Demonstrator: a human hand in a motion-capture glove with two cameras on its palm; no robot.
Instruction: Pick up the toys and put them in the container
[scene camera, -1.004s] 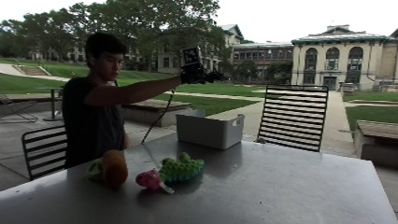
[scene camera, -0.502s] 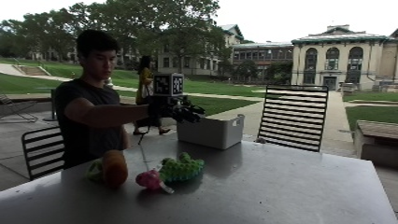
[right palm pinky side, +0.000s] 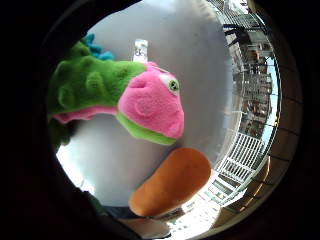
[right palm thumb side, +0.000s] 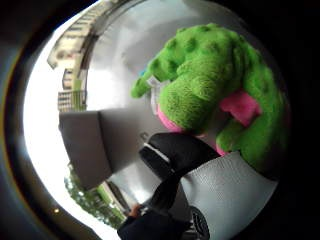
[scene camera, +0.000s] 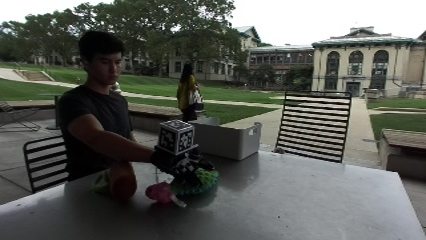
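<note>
Grip (scene camera: 181, 165) has dropped from mid-air onto the green toy (scene camera: 200, 179).

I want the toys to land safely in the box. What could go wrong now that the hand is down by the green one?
The gloved right hand is over the green plush toy, but the pictures don't show a finished grip, so it might slip when lifted. The pink toy and orange toy lie right beside it and could get nudged or dragged along. The container sits farther back on the table, so a toy could drop on the way.
</note>
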